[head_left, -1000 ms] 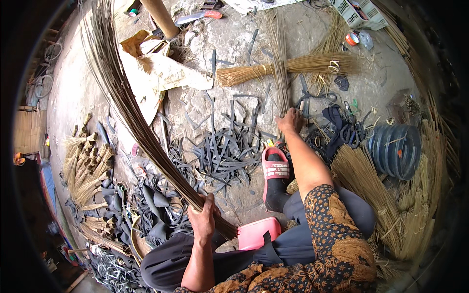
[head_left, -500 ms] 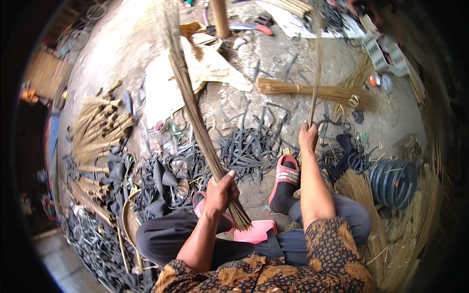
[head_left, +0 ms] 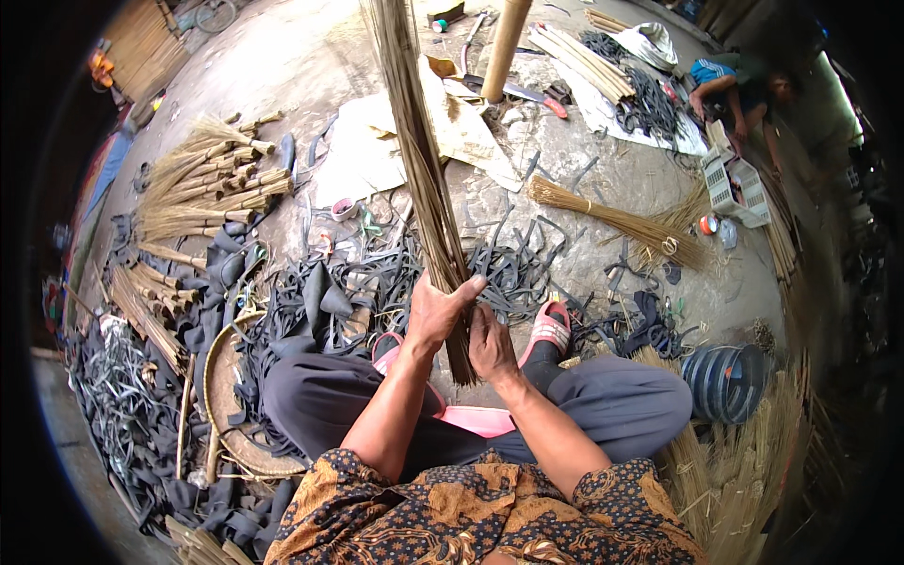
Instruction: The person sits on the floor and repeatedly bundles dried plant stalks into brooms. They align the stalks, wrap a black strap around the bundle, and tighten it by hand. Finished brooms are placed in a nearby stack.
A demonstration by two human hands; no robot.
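Stick bundle (head_left: 428,179), rising toward twelve o'clock, fills our left hand (head_left: 439,311), and our right hand (head_left: 492,345) has joined at its five o'clock, grip unclear, so the work now seems two-handed.

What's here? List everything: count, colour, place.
held bundle: 1, brown, centre
post: 1, brown, top
knife: 1, red handle, beside post
sheeting: count unclear, cream, centre
tied bundle: 1, tan, right
short bundles: many, tan, left
strips: many, dark, centre and left
crate: 1, white, right
ribbed cylinder: 1, dark, right
loose stalks: many, tan, right
woven tray: 1, tan, left
sandals: 2, pink, on feet
other person: 1, blue clothing, upper right
left hand, right hand: 2, bare, at bundle
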